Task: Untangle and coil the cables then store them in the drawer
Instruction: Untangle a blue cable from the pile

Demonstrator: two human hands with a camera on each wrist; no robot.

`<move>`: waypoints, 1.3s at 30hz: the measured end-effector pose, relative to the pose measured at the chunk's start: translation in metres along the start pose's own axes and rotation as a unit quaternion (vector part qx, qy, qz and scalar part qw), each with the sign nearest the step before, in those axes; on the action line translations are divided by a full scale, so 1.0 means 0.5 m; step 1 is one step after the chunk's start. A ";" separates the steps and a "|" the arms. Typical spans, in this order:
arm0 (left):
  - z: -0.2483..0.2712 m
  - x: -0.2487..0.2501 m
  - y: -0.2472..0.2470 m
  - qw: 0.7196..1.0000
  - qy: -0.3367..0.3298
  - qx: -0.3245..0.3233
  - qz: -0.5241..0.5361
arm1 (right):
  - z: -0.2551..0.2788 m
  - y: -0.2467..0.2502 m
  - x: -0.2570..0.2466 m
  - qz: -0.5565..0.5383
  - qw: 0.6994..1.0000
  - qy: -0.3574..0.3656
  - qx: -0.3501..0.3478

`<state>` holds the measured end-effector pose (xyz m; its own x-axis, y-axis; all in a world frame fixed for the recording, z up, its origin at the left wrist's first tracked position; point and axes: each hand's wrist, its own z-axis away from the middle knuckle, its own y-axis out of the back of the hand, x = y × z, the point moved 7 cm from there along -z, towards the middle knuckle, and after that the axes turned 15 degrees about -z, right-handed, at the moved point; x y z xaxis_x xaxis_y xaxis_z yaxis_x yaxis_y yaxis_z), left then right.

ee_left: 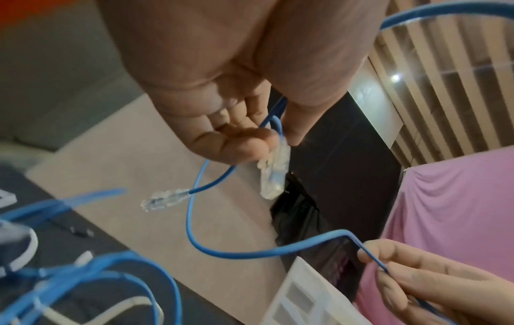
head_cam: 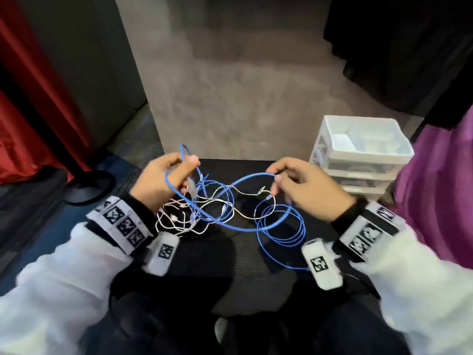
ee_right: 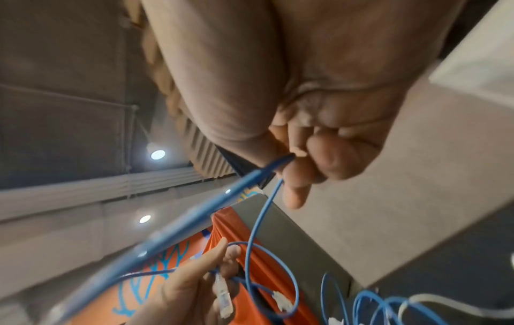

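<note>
Grey carpet runs ahead of a black mat (head_cam: pixel 245 252) where the cables lie in a heap. Both hands are lifted over it. Her or his left hand (head_cam: pixel 163 180) pinches a blue cable (head_cam: pixel 238 228) close to its clear plug (ee_left: pixel 275 173), thumb against curled fingers; a second clear plug (ee_left: pixel 164 200) dangles just beside it. From there the blue cable sags in a wide loop across to the right hand (head_cam: pixel 304 187), which pinches it between thumb and forefinger with the other fingers curled. More blue turns lie coiled on the mat below the right hand, and thin white cables (head_cam: pixel 184 216) are knotted through the blue under the left. At the far right a white drawer unit (head_cam: pixel 358 155) stands on the floor, drawers closed.
</note>
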<state>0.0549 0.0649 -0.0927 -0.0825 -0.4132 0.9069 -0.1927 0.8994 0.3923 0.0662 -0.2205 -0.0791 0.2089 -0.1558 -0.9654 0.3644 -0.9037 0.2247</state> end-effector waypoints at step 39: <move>0.211 -0.124 -0.428 0.957 0.217 -0.161 0.105 | 0.188 -0.021 0.182 -0.116 0.989 -0.089 -0.037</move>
<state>-0.0018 -0.1171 -0.2490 0.3407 -0.1829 0.9222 0.1006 0.9824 0.1577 -0.0037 -0.2626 -0.1817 -0.0489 -0.0218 -0.9986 0.4510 -0.8925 -0.0026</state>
